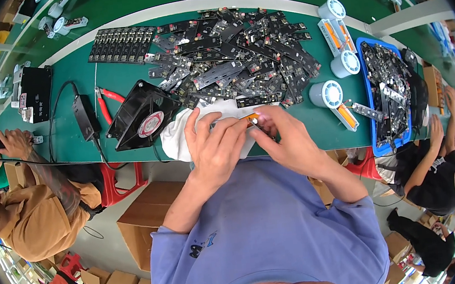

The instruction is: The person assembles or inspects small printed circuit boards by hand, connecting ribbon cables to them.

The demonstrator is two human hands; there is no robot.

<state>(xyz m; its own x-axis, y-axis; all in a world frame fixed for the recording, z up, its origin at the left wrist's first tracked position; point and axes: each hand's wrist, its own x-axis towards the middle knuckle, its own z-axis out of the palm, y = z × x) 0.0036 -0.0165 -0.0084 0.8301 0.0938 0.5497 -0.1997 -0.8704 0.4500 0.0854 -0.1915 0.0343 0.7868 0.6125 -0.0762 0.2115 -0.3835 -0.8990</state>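
My left hand (214,146) and my right hand (290,139) meet over a white cloth (176,137) at the table's near edge. Between their fingertips is a small orange part (250,117), with something pale beside it; my fingers cover most of both. The thumb and fingers of my right hand pinch it from the right, and my left fingers hold it from the other side. Just beyond, a large heap of black circuit boards (222,73) spreads over the green table. A black square fan (143,118) leans left of the cloth.
Red-handled pliers (104,104), a black power adapter (85,118) and a board panel (121,45) are on the left. Rightward stand light-blue handheld fans (326,95) with orange-filled handles and a blue tray (372,120) of boards. Co-workers sit on both sides.
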